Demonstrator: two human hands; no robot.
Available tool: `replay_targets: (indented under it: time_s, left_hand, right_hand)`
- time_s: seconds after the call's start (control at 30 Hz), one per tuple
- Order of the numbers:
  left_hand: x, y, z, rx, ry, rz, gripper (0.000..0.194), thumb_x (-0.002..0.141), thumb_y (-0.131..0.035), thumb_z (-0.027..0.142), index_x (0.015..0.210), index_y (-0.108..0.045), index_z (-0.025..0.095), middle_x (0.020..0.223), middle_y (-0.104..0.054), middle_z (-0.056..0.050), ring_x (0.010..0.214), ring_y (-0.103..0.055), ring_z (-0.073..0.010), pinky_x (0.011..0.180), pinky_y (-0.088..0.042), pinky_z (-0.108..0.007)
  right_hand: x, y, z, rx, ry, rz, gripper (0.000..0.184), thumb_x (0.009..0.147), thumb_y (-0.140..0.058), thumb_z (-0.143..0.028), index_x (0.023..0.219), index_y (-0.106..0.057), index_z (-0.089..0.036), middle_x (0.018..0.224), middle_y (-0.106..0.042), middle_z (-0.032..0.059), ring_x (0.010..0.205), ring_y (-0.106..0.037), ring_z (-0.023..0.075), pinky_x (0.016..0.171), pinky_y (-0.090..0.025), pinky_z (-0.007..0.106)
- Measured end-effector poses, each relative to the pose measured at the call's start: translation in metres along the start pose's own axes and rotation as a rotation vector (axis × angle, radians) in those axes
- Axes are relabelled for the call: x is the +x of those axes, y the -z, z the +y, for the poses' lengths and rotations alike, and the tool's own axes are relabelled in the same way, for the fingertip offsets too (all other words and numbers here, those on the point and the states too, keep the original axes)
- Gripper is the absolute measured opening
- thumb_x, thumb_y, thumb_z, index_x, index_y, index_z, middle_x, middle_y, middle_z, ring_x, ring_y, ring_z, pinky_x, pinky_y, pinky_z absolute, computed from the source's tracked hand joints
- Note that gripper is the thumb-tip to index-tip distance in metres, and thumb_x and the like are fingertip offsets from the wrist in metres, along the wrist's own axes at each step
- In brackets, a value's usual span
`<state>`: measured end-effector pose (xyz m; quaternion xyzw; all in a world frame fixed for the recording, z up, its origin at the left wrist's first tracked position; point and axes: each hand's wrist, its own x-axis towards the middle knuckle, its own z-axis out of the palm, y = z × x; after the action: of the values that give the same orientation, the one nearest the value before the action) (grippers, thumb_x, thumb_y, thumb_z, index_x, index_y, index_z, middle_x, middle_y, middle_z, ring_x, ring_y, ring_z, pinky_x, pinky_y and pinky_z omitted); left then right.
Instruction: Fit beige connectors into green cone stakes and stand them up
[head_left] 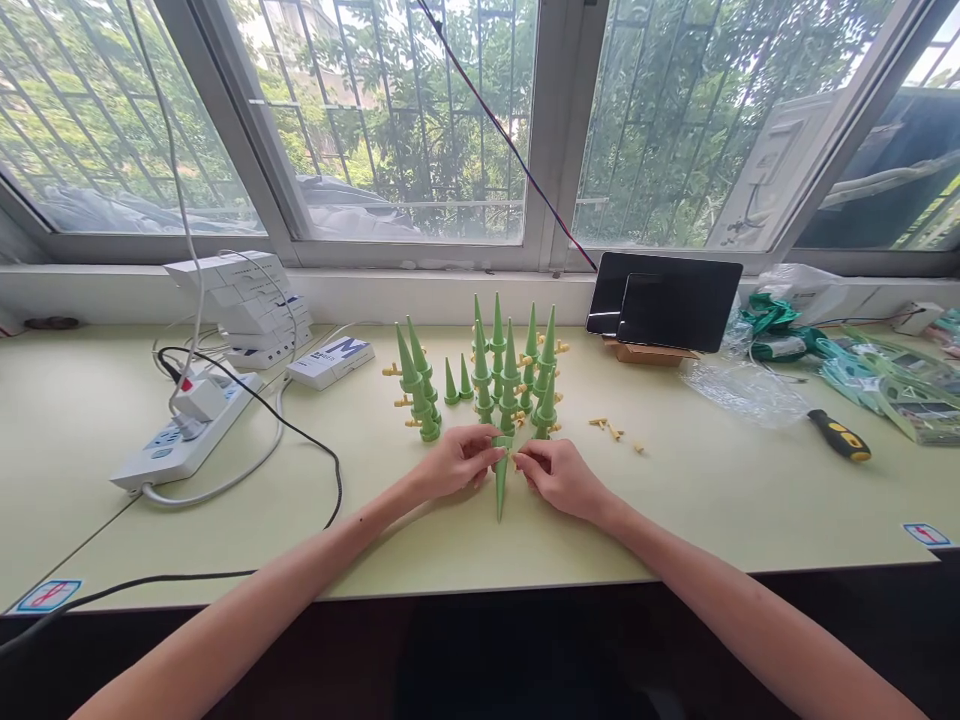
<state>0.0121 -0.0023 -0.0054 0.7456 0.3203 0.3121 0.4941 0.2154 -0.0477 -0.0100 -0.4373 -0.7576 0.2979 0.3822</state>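
Observation:
A green plastic cone spike [501, 484] points toward me, tip down, between both hands. My left hand [455, 461] pinches its wide upper end from the left. My right hand [553, 474] has its fingers closed at the same end from the right, pressing a small tan piece I can barely see. Just behind the hands stand several upright green cone spikes [510, 368] with tan connectors in their sides. A few loose tan connectors [609, 428] lie on the pale green table [697, 500] to the right.
A white power strip [184, 430] with plugs and black and white cables lies at the left. White boxes [244, 300] are stacked behind it. A dark tablet [664, 305] stands at the back right, with plastic bags and a yellow-black screwdriver [840, 436] beside it.

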Motion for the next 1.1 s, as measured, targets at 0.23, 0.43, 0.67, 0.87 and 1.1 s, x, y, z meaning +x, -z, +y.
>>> replay_targets:
  time_s: [0.23, 0.43, 0.67, 0.87, 1.1]
  left_hand:
    - [0.002, 0.005, -0.006, 0.329, -0.064, 0.046, 0.032, 0.088, -0.059, 0.043, 0.1, -0.063, 0.014, 0.058, -0.041, 0.006, 0.05, -0.033, -0.0074, 0.046, -0.028, -0.02]
    - [0.002, 0.007, -0.006, 0.455, -0.056, 0.042, 0.031, 0.09, -0.056, 0.043, 0.093, -0.066, 0.013, 0.056, -0.038, 0.006, 0.053, -0.03, -0.0079, 0.05, -0.026, -0.022]
    - [0.002, 0.008, -0.003, 0.553, -0.075, 0.027, 0.03, 0.092, -0.053, 0.04, 0.097, -0.067, 0.014, 0.055, -0.041, 0.006, 0.052, -0.032, -0.0082, 0.052, -0.026, -0.022]
    - [0.002, 0.008, 0.001, 0.578, -0.105, 0.048, 0.028, 0.094, -0.052, 0.038, 0.097, -0.066, 0.015, 0.052, -0.037, 0.008, 0.049, -0.03, -0.0077, 0.051, -0.025, -0.022]
    - [0.002, 0.013, 0.002, 0.621, -0.195, 0.253, 0.041, 0.096, -0.047, 0.037, 0.061, -0.053, 0.015, 0.054, -0.03, 0.005, 0.052, -0.024, -0.0086, 0.052, -0.022, -0.024]
  right_hand:
    - [0.001, 0.002, 0.004, -0.134, 0.038, 0.018, 0.024, 0.094, -0.052, -0.025, 0.074, -0.062, -0.018, 0.06, -0.056, -0.0017, 0.054, -0.043, 0.011, 0.056, -0.034, 0.024]
    - [0.0, 0.002, 0.007, -0.189, 0.026, 0.054, 0.014, 0.093, -0.056, -0.025, 0.084, -0.064, -0.018, 0.058, -0.056, -0.0032, 0.052, -0.044, 0.011, 0.057, -0.036, 0.024]
    - [-0.002, 0.003, 0.006, -0.223, 0.091, 0.083, 0.02, 0.095, -0.051, -0.021, 0.078, -0.061, -0.018, 0.06, -0.056, -0.0017, 0.053, -0.045, 0.0115, 0.057, -0.035, 0.024]
    - [-0.003, 0.003, 0.007, -0.221, 0.122, 0.09, 0.021, 0.094, -0.051, -0.02, 0.075, -0.06, -0.018, 0.058, -0.052, -0.0029, 0.053, -0.042, 0.0108, 0.056, -0.033, 0.023]
    - [-0.002, 0.004, 0.005, -0.209, 0.13, 0.085, 0.023, 0.095, -0.05, -0.023, 0.074, -0.059, -0.018, 0.059, -0.053, -0.002, 0.053, -0.042, 0.011, 0.056, -0.033, 0.024]
